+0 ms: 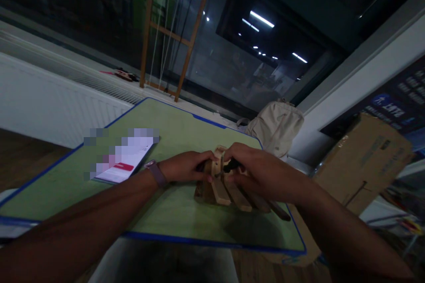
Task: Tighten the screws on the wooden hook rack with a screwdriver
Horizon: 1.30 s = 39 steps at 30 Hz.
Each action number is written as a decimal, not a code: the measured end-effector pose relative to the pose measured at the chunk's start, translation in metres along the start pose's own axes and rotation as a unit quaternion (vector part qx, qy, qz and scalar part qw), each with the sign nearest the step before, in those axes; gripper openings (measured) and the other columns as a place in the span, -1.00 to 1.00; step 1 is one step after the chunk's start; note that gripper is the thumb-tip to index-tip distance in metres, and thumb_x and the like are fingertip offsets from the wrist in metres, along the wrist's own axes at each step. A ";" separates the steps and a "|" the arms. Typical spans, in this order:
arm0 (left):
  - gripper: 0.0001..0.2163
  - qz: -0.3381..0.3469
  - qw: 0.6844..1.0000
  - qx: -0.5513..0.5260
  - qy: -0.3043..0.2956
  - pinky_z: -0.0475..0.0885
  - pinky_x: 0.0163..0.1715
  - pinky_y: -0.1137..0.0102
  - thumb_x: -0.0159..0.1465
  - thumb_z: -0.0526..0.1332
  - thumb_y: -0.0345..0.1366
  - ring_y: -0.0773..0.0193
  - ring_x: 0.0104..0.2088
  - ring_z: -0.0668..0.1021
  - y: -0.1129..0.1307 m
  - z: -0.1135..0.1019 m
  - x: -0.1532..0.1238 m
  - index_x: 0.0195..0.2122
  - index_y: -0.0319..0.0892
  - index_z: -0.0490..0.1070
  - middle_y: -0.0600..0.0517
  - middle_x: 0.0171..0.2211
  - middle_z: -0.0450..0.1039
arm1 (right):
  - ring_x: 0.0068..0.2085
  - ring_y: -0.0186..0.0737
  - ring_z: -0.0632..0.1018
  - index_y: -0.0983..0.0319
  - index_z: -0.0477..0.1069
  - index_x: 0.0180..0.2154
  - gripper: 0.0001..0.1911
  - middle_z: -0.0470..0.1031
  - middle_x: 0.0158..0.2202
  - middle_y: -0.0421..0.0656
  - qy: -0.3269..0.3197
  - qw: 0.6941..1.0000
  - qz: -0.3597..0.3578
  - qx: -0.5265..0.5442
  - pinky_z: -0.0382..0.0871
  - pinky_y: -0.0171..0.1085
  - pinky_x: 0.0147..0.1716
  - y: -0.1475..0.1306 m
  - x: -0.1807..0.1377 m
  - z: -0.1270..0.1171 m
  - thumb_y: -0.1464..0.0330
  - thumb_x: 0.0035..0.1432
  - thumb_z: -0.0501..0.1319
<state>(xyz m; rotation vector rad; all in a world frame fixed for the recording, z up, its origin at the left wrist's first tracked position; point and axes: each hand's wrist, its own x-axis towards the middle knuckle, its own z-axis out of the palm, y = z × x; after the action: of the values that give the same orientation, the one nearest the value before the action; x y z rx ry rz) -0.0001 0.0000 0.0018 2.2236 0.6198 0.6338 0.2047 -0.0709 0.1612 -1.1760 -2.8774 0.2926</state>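
Observation:
A wooden assembly with several flat slats (241,200) rests on the green table, its slats fanning toward the near edge. My left hand (191,166) is closed around its left side, the thumb and fingers pressing the wood. From the right, my right hand (250,166) reaches over the assembly, fingers curled around a black-handled screwdriver (231,165). Its thin shaft points left toward the upright wooden part (217,166) between both hands. The exact contact at the tip is too dark and small to make out.
On the table (172,119), edged in blue, a lit tablet-like screen (124,163) lies to the left, partly pixelated. A beige backpack (280,126) stands behind the table. Cardboard (365,163) leans at the right. A wooden frame with strings (166,31) stands by the window.

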 end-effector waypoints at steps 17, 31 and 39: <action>-0.46 -0.010 1.000 0.000 -0.006 0.39 -0.18 0.31 0.28 0.28 0.14 0.08 -0.15 0.56 -0.006 0.001 0.000 0.12 -0.11 0.31 -0.03 -0.09 0.55 | -0.16 -0.19 0.53 0.18 0.41 -0.13 -0.85 0.51 -0.09 -0.10 0.031 0.998 -0.050 0.012 0.30 -0.27 -0.27 -0.001 0.012 0.010 0.47 0.26 0.22; -0.48 -0.017 0.999 -0.041 -0.010 0.36 -0.23 0.36 0.26 0.32 0.07 0.16 -0.22 0.54 -0.004 -0.001 -0.002 0.12 -0.11 0.31 0.02 -0.15 0.54 | -0.23 -0.18 0.53 0.17 0.40 -0.14 -0.87 0.51 -0.12 -0.08 0.050 0.998 -0.020 0.009 0.28 -0.26 -0.32 0.004 0.005 0.012 0.46 0.29 0.17; -0.46 -0.034 0.999 -0.037 -0.017 0.40 -0.19 0.28 0.29 0.26 0.14 0.11 -0.18 0.54 0.004 -0.004 -0.003 0.12 -0.13 0.30 -0.04 -0.11 0.54 | -0.39 -0.18 0.46 0.18 0.41 -0.30 -0.75 0.48 -0.44 -0.18 0.103 0.986 0.091 -0.089 0.05 -0.25 -0.43 0.013 0.023 0.014 0.15 0.30 0.31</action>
<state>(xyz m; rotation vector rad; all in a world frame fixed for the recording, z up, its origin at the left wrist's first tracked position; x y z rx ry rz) -0.0041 -0.0018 0.0064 2.1318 0.6425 0.5750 0.1961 -0.0476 0.1435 -1.4093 -2.6650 -0.0829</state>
